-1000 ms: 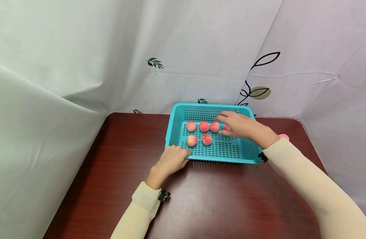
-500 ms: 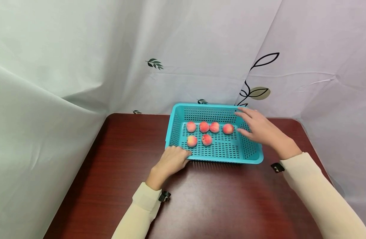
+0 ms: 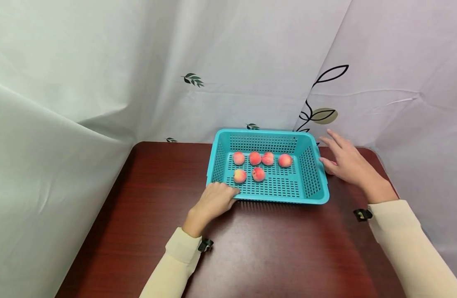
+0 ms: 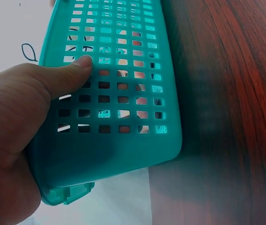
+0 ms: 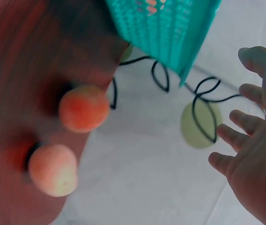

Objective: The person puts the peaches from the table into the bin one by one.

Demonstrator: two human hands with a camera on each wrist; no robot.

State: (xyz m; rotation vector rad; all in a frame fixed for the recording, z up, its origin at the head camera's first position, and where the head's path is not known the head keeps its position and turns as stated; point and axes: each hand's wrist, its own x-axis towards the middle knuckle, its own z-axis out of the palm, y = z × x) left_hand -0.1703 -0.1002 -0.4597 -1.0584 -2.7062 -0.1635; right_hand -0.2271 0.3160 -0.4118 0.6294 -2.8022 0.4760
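Observation:
A turquoise plastic basket [image 3: 277,199] stands on the table with several peaches [image 3: 258,174] spread over its perforated floor. My left hand [image 3: 216,198] grips the front rim near the left corner, and its thumb [image 4: 70,75] lies against the outer wall. Past the basket's right side, my right hand [image 3: 349,162] hovers with spread fingers and holds nothing. Beneath it a peach [image 3: 330,166] shows only in part in the head view. Two peaches, one reddish [image 5: 84,108] and one paler [image 5: 53,170], lie on the table in the right wrist view, apart from the hand.
The dark red wooden table [image 3: 157,178] carries everything. A pale cloth curtain [image 3: 251,62] with leaf prints hangs right behind the basket and along both sides. The table's rounded back right corner [image 3: 371,153] lies beyond the right hand.
My right hand has let go of a peach inside the basket, lifted out over the right rim and moved right, above the peaches outside. The left hand and basket have stayed put.

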